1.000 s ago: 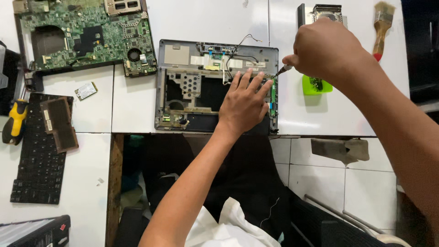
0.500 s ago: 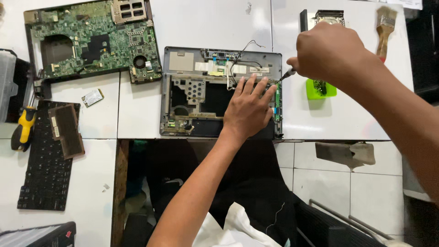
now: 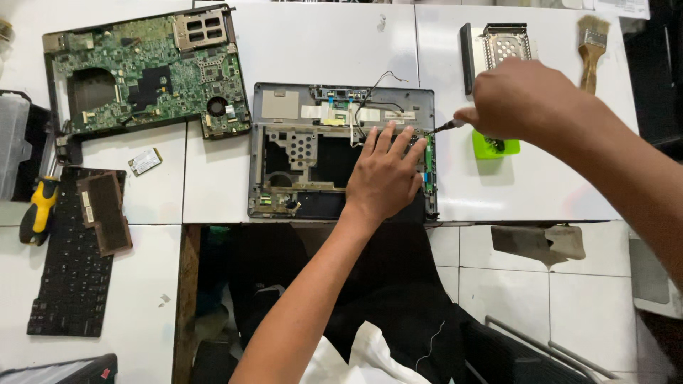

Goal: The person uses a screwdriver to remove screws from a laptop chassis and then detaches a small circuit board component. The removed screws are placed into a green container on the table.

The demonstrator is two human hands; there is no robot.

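Here the left hand (image 3: pixel 384 178) lay flat and unclenched, fingers spread, on the grey laptop base (image 3: pixel 341 160), which sat on the white bench (image 3: pixel 213 192) near its front edge, just right of the green motherboard (image 3: pixel 149 71). The right hand (image 3: pixel 530 99) was clenched around a screwdriver (image 3: pixel 448 126), its dark tip meeting the base's right edge beside a narrow green board strip (image 3: pixel 429 163).

To do this step well, it seemed best to keep the flat palm pressing the shell steady, hold the driver in line with the fastener so the tip would not slip, and keep clear of the thin loose wires (image 3: pixel 370 92) near the top rail.

The base looked stripped: an open grey frame with dark cut-outs, a perforated metal plate at left, pale tape and ribbon connectors along the upper strip. A lime-green holder (image 3: pixel 496 146) stood just beside its right side, partly behind the right hand. A black keyboard (image 3: pixel 67 270) and a yellow-handled tool (image 3: pixel 39 210) lay well apart at the left.
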